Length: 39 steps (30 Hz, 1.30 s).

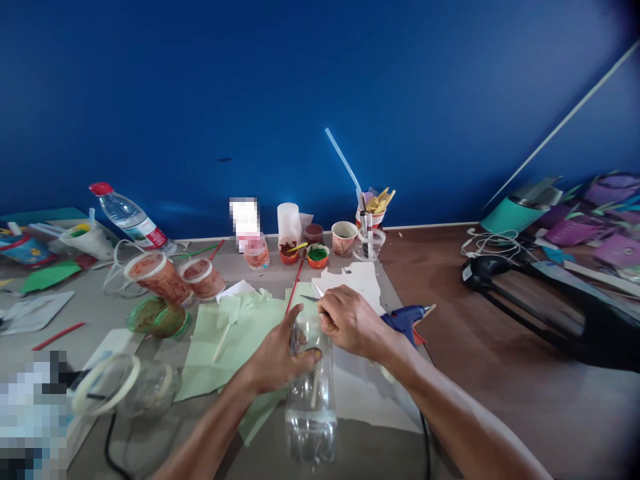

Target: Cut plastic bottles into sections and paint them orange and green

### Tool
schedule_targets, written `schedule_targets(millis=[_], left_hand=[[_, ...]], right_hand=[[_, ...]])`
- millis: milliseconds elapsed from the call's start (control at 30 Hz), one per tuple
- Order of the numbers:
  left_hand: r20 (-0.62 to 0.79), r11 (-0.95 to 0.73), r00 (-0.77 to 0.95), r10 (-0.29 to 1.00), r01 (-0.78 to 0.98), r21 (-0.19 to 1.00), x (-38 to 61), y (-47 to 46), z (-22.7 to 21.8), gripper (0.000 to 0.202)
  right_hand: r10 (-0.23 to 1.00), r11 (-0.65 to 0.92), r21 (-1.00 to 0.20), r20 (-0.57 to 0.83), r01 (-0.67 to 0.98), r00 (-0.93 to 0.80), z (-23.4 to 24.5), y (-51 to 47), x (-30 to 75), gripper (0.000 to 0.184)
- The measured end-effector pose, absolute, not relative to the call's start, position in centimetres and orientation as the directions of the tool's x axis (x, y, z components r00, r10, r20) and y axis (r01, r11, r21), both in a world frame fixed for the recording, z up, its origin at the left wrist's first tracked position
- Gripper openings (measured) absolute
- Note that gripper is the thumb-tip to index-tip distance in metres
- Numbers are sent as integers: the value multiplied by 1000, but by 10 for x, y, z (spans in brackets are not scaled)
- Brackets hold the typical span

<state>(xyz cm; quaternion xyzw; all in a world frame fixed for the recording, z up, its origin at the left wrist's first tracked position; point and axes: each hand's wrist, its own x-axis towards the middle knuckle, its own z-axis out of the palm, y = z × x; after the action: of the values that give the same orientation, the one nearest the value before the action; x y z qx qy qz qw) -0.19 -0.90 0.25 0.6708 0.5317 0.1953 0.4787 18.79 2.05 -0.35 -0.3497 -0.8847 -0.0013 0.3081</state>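
A clear plastic bottle [311, 400] points away from me at the front middle, its ridged base nearest to me. My left hand [275, 353] is wrapped round its far part, thumb across the top side. My right hand [353, 320] is closed in a fist at the bottle's far end. Two thin pointed blades, seemingly of scissors [311, 298], stick out to the left from that fist; their handles are hidden in it. Pale green paper [200, 353] lies to the left of the bottle, and a torn white sheet [373, 393] lies to its right.
A blue glue gun [403, 321] lies right of my right hand. Paint-stained cups [203, 277], a green tub [159, 319] and a red-capped water bottle [133, 217] stand on the left. Small paint pots [318, 256] line the blue wall. A black frame-like object [555, 313] lies far right.
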Motion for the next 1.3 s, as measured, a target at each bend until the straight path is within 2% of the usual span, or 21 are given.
schedule_targets(millis=[100,267,367,467,600,833,933,1100,1300], left_hand=[[-269,79,349,898,474,877,-3,-8,1,86],[-274,167,313,909,327,930,-7,-5,-6,87],[-251,182,310,917,234,955,-7,-4,-10,89],[-226,152,301,926,252,956,-7,-4,-10,86],[-234,136,295,926,319,938,-6,-5,-7,84],[-233,87,264,936,468,880,-3,-7,4,79],[-237,69,277,931,505,860,-1,-9,7,79],[-197,0,338,920,503,865,1,-12,3,83],[-235,5,331,914,569,822,3,-14,1,87]], right_hand=[[649,741,-278,532,612,-544,2,21,189,14],[787,597,-640,349,484,-509,18,21,196,21],[834,516,-740,318,431,-451,23,22,199,23],[832,544,-716,394,436,-391,23,21,200,26],[782,615,-635,414,467,-466,21,19,197,24],[666,726,-258,495,637,-558,16,12,188,18],[637,719,-158,539,677,-551,14,12,185,18],[610,740,-198,600,643,-517,7,15,183,20],[602,762,-228,595,606,-533,5,14,182,19]])
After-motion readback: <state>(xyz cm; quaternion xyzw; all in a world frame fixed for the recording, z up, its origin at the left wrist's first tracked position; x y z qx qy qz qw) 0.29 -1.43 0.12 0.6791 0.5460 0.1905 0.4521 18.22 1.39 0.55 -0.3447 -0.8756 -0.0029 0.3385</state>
